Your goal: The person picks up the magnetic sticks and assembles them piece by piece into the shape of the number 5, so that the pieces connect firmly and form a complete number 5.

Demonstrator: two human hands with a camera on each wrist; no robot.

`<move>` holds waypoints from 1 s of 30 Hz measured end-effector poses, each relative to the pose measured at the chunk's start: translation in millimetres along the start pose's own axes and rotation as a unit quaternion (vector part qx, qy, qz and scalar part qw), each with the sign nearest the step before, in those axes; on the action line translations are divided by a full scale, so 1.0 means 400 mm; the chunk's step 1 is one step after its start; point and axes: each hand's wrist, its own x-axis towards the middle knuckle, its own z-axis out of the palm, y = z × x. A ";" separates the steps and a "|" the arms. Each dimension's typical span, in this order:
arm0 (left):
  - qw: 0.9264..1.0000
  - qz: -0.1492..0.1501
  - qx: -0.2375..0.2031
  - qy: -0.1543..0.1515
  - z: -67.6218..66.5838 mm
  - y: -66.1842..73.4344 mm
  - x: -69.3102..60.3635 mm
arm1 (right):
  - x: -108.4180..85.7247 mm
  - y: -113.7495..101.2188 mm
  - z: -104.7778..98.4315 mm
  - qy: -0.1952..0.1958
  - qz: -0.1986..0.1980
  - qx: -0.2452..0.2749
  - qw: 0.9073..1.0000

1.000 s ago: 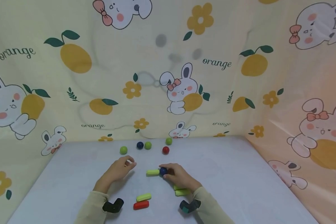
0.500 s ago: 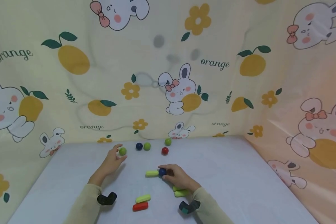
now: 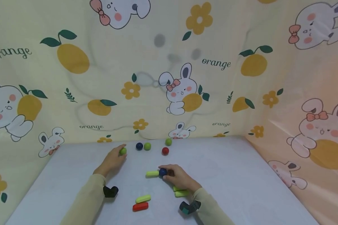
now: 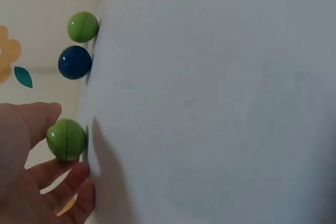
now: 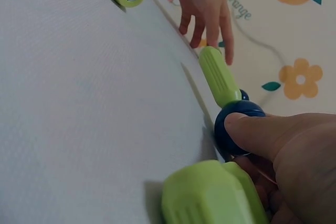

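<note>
At the back left of the table my left hand (image 3: 113, 160) has thumb and fingers round a green ball (image 4: 66, 140), thumb on one side and fingers on the other. My right hand (image 3: 181, 177) pinches a dark blue ball (image 3: 163, 172) near the table's middle. From that ball a yellow-green stick (image 3: 152, 174) points left, its end against the ball. In the right wrist view the thumb presses on the blue ball, and another yellow-green stick (image 5: 210, 195) lies close below.
Along the back lie another blue ball (image 3: 139, 146), green balls (image 3: 147, 146) and a red ball (image 3: 165, 151). In front lie a yellow-green stick (image 3: 143, 198) and a red stick (image 3: 140, 207). More yellow-green sticks (image 3: 181, 193) lie under the right wrist. A printed cloth (image 3: 146, 62) hangs behind.
My left hand has reached back and left to the green ball, and its fingers have closed round it. My right hand stays on the blue ball.
</note>
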 end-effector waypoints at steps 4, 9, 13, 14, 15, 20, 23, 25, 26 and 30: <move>1.000 0.001 -0.018 0.005 0.000 -0.012 -0.009 | 0.002 -0.001 0.000 0.000 0.001 -0.003 1.000; 0.999 0.011 -0.039 0.011 0.007 -0.018 -0.019 | 0.004 -0.002 -0.003 0.002 0.008 -0.003 1.000; 0.998 0.010 -0.068 0.006 0.017 -0.020 -0.032 | 0.002 0.003 0.000 0.001 0.009 0.005 1.000; 0.997 0.009 -0.073 0.007 0.018 -0.020 -0.037 | 0.002 0.004 0.001 0.001 0.009 0.006 1.000; 0.997 0.007 -0.079 0.008 0.019 -0.018 -0.042 | 0.003 0.005 0.001 0.001 0.008 0.007 1.000; 0.997 0.008 -0.082 0.010 0.018 -0.012 -0.072 | 0.001 0.009 0.001 0.002 0.009 0.007 1.000; 0.997 0.016 -0.081 0.009 0.016 -0.009 -0.088 | 0.001 0.009 0.000 0.003 0.007 0.007 1.000; 0.996 0.023 -0.081 0.008 0.015 -0.008 -0.099 | 0.001 0.008 -0.002 0.003 0.006 0.007 1.000; 0.996 0.026 -0.080 0.009 0.015 -0.009 -0.103 | 0.002 0.008 -0.002 0.002 0.005 0.008 1.000; 0.996 0.022 -0.080 0.011 0.018 -0.008 -0.113 | 0.002 0.006 -0.001 0.002 0.011 0.010 1.000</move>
